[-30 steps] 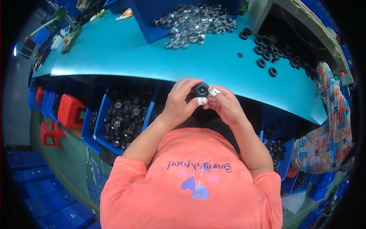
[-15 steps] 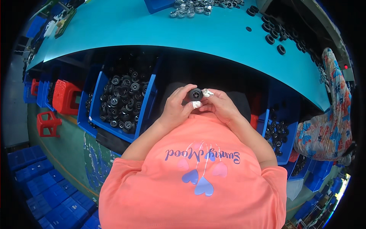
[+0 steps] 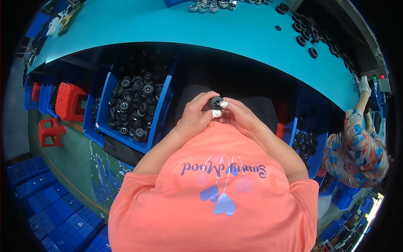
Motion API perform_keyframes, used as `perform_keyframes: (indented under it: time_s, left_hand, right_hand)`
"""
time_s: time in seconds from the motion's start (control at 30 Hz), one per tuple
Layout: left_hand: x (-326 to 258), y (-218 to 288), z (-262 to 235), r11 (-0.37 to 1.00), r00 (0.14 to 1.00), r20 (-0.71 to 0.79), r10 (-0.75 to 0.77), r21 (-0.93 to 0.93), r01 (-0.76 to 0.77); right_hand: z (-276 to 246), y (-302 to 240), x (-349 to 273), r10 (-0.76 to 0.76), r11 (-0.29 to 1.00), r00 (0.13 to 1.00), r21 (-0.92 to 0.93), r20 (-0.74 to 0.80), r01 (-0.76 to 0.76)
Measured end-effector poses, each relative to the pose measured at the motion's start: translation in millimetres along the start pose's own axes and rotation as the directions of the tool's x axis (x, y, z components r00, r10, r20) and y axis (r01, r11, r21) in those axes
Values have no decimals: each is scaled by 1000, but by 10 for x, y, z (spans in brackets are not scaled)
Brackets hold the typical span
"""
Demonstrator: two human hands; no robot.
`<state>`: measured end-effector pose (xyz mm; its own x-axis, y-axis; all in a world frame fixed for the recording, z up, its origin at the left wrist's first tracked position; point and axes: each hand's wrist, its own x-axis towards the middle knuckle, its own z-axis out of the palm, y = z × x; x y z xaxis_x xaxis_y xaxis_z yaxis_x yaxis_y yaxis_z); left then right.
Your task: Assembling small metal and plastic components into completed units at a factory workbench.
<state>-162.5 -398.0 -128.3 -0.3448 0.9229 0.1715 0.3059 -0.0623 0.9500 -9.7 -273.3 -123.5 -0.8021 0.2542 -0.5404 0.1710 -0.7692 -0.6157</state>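
A small black wheel with a spoked hub is held up in front of my body, between both hands. My left hand grips its left edge between thumb and fingers. From the other side, my right hand presses the wheel's right edge with its thumb, the other fingers curled below. White wrapping covers both thumb tips. To the left, below the table edge, a blue crate is heaped with similar black wheels.
A turquoise table curves across the front, with chrome parts and black rings on it. Another blue crate of wheels stands at right, near a co-worker in a floral top. Red stools stand at left.
The wheel has tilted slightly, and my right thumb has shifted onto its edge. At right, the co-worker has leaned, and a gloved hand now reaches the table.
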Motion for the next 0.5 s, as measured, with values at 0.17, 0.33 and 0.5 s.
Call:
perform_keyframes:
  time_s: [0.17,0.33,0.5]
  left_hand:
    - [23,20,37,994,991,86,-102,-41,106]
    - [72,-54,114,997,994,78,-74,25,72]
    - [79,-134,146,969,970,146,-197,-119,214]
  right_hand:
    - [-124,34,37,-8,999,1000,41,21,7]
    - [-172,48,66,22,999,999,32,-27,-21]
    - [-205,77,95,30,998,995,55,-91,-25]
